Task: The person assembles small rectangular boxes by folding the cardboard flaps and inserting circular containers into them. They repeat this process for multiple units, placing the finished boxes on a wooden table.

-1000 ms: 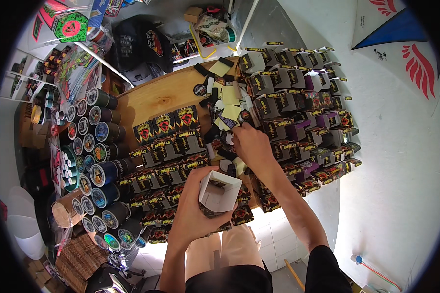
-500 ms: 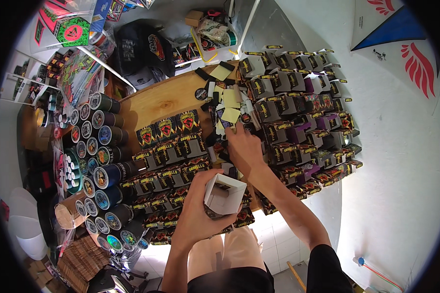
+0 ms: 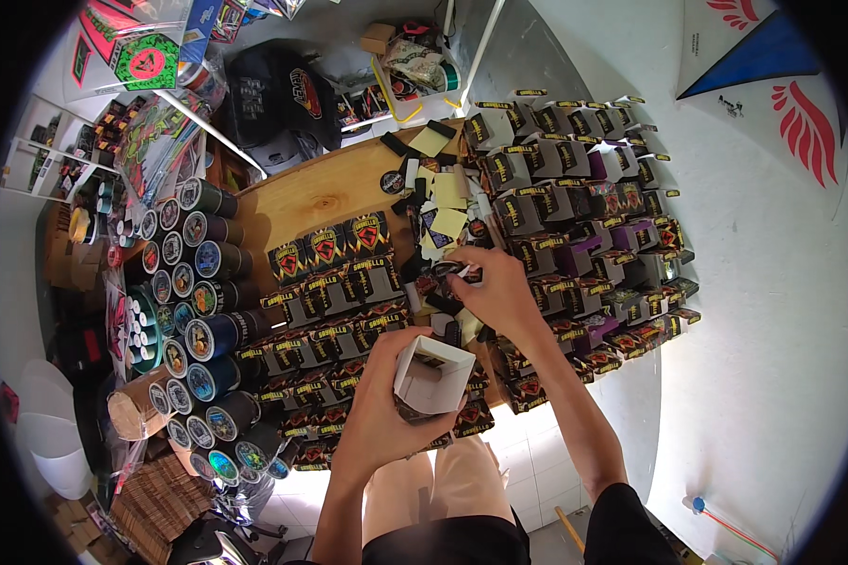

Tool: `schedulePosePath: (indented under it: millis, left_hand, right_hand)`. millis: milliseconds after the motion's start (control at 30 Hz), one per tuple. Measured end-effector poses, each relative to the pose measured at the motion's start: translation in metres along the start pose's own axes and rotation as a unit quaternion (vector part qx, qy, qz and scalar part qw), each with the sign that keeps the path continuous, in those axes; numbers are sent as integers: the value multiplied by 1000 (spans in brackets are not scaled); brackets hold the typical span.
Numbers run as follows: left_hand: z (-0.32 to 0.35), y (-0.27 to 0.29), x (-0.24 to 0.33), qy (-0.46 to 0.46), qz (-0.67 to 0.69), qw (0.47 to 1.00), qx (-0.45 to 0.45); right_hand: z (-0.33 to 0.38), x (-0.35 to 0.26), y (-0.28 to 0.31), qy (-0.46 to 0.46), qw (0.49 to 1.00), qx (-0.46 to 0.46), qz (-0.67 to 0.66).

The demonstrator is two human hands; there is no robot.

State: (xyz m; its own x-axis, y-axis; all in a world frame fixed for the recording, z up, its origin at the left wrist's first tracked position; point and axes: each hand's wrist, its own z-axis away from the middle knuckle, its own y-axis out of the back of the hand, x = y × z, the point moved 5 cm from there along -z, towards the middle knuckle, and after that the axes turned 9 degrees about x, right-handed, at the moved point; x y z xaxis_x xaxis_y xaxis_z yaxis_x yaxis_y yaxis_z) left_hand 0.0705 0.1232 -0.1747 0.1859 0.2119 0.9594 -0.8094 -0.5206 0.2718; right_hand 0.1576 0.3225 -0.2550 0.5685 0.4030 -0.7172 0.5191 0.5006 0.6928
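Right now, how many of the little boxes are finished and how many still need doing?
Many look done: rows of closed black boxes fill the wooden table, and more closed boxes sit to the right. In hand: the left hand holds one open white-lined box, while the right hand picks at the loose pile of small items. That pile remains, so some work looks left. An exact count isn't possible.

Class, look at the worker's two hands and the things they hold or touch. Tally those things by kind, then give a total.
Open white box, held in the left hand: 1
Small dark item, picked by the right hand from the pile on the wooden table: 1
Total: 2
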Motion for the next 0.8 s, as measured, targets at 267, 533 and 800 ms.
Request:
schedulePosePath:
  millis: [267, 533, 800]
  left_hand:
    - [2, -2, 0, 18, 8, 1000, -6]
    - [1, -1, 3, 3, 12, 1000, -7]
    - [9, 8, 21, -1, 30, 1000, 2]
  right_hand:
    - [2, -11, 27, -106, 977, 8, -184]
    - [17, -30, 43, -163, 879, 16, -447]
    - [44, -47, 60, -172, 862, -3, -477]
